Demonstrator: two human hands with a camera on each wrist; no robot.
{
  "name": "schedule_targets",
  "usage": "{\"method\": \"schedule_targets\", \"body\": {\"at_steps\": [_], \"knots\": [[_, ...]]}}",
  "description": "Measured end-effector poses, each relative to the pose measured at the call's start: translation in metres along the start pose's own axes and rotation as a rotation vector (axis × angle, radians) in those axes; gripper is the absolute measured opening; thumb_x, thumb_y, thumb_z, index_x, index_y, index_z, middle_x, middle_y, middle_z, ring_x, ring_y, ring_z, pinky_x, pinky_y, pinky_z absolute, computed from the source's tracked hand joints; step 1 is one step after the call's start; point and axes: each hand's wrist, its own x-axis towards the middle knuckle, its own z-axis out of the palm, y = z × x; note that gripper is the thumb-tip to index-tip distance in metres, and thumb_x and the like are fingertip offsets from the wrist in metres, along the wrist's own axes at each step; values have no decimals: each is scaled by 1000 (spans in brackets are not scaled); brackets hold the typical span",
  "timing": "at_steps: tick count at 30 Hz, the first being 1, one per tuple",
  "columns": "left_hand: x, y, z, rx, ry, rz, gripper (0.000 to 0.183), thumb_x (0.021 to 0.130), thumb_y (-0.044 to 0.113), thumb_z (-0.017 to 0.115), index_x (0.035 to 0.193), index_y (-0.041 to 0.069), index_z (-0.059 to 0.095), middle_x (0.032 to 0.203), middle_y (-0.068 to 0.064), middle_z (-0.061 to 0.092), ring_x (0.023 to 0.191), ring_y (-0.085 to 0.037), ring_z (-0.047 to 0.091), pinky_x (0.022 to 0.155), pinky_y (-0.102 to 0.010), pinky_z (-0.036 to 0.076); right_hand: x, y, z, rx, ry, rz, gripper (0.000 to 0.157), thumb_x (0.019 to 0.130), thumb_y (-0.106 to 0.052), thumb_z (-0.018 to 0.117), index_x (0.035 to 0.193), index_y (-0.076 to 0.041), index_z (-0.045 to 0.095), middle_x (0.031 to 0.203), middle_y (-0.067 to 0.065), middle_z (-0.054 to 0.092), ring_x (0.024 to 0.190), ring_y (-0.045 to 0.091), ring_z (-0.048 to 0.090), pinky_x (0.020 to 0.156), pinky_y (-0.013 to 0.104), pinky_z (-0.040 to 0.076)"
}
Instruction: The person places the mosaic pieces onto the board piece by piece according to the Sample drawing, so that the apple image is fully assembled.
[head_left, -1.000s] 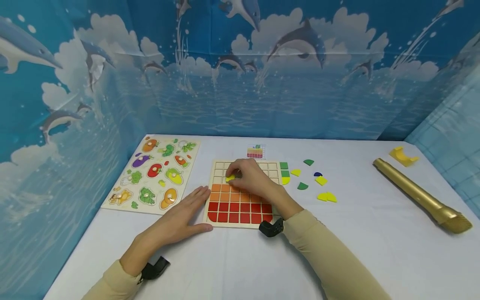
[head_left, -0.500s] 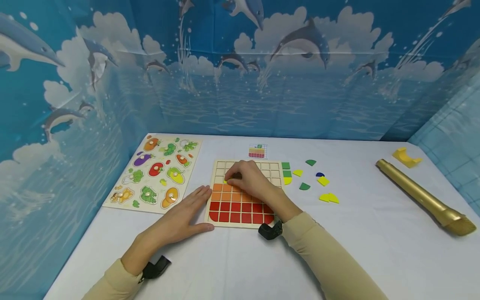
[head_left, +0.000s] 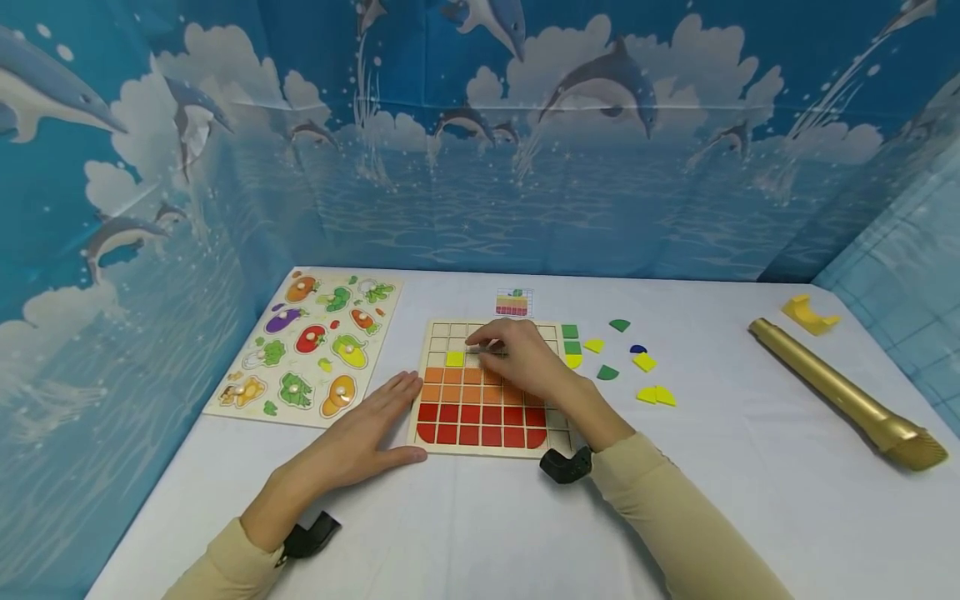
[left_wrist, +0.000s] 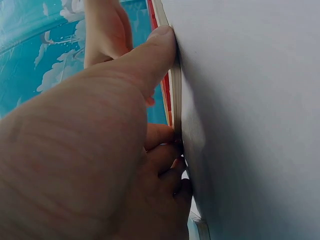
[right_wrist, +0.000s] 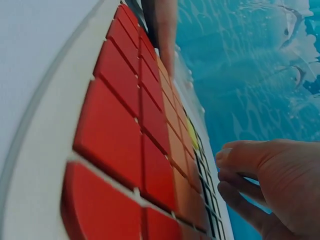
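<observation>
A wooden grid board (head_left: 440,331) lies flat in the head view, with rows of red square tiles (head_left: 468,413) at its near side and orange tiles (head_left: 452,377) beyond them. One yellow square tile (head_left: 454,358) sits in a cell beyond the orange rows, toward the left. Just right of that tile my right hand (head_left: 521,354) hovers over the board. In the right wrist view its thumb and fingers stand apart, holding nothing. My left hand (head_left: 360,442) rests against the board's left edge, fingers extended; the left wrist view has its thumb touching the board's side.
Green tiles (head_left: 570,332), yellow pieces (head_left: 656,395) and a dark blue piece (head_left: 637,349) lie right of the board. Behind it is a small pattern card (head_left: 514,302). A vegetable puzzle (head_left: 300,375) lies left; a gold microphone (head_left: 840,387) and yellow holder (head_left: 809,314) lie far right.
My right hand has lowered the yellow square tile into its cell, let go of it and drawn back to the right. The left hand has stayed at the board's edge.
</observation>
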Motion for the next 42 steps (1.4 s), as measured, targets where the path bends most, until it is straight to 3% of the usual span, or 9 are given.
{"method": "schedule_targets", "body": {"at_steps": [14, 26, 33, 42], "knots": [[-1, 2, -1, -11, -11, -15, 100, 92, 57, 75, 168, 14, 27, 176, -4, 22, 164, -28, 18, 128, -55, 29, -38, 40, -52, 14, 95, 104, 25, 97, -6, 74, 122, -5, 77, 126, 12, 74, 107, 32, 75, 96, 50, 61], [0, 0, 0, -11, -12, -12, 100, 93, 59, 74, 169, 14, 26, 177, -4, 22, 164, -28, 18, 128, -55, 29, -57, 65, -89, -109, 61, 280, 29, 97, -11, 75, 125, -3, 75, 124, 18, 73, 114, 38, 67, 98, 55, 58], [2, 3, -2, -9, -10, -3, 101, 92, 56, 76, 168, 13, 26, 177, -4, 22, 164, -28, 17, 129, -54, 28, -62, 78, -97, -168, 20, 357, 31, 92, -10, 79, 122, -2, 76, 118, 18, 74, 108, 35, 67, 96, 53, 58], [1, 3, -3, -11, -11, -2, 100, 92, 55, 76, 168, 12, 27, 176, -5, 22, 164, -29, 18, 129, -53, 28, -64, 85, -94, -162, -2, 363, 25, 89, -5, 80, 115, -2, 78, 109, 17, 75, 99, 33, 67, 90, 51, 58]]}}
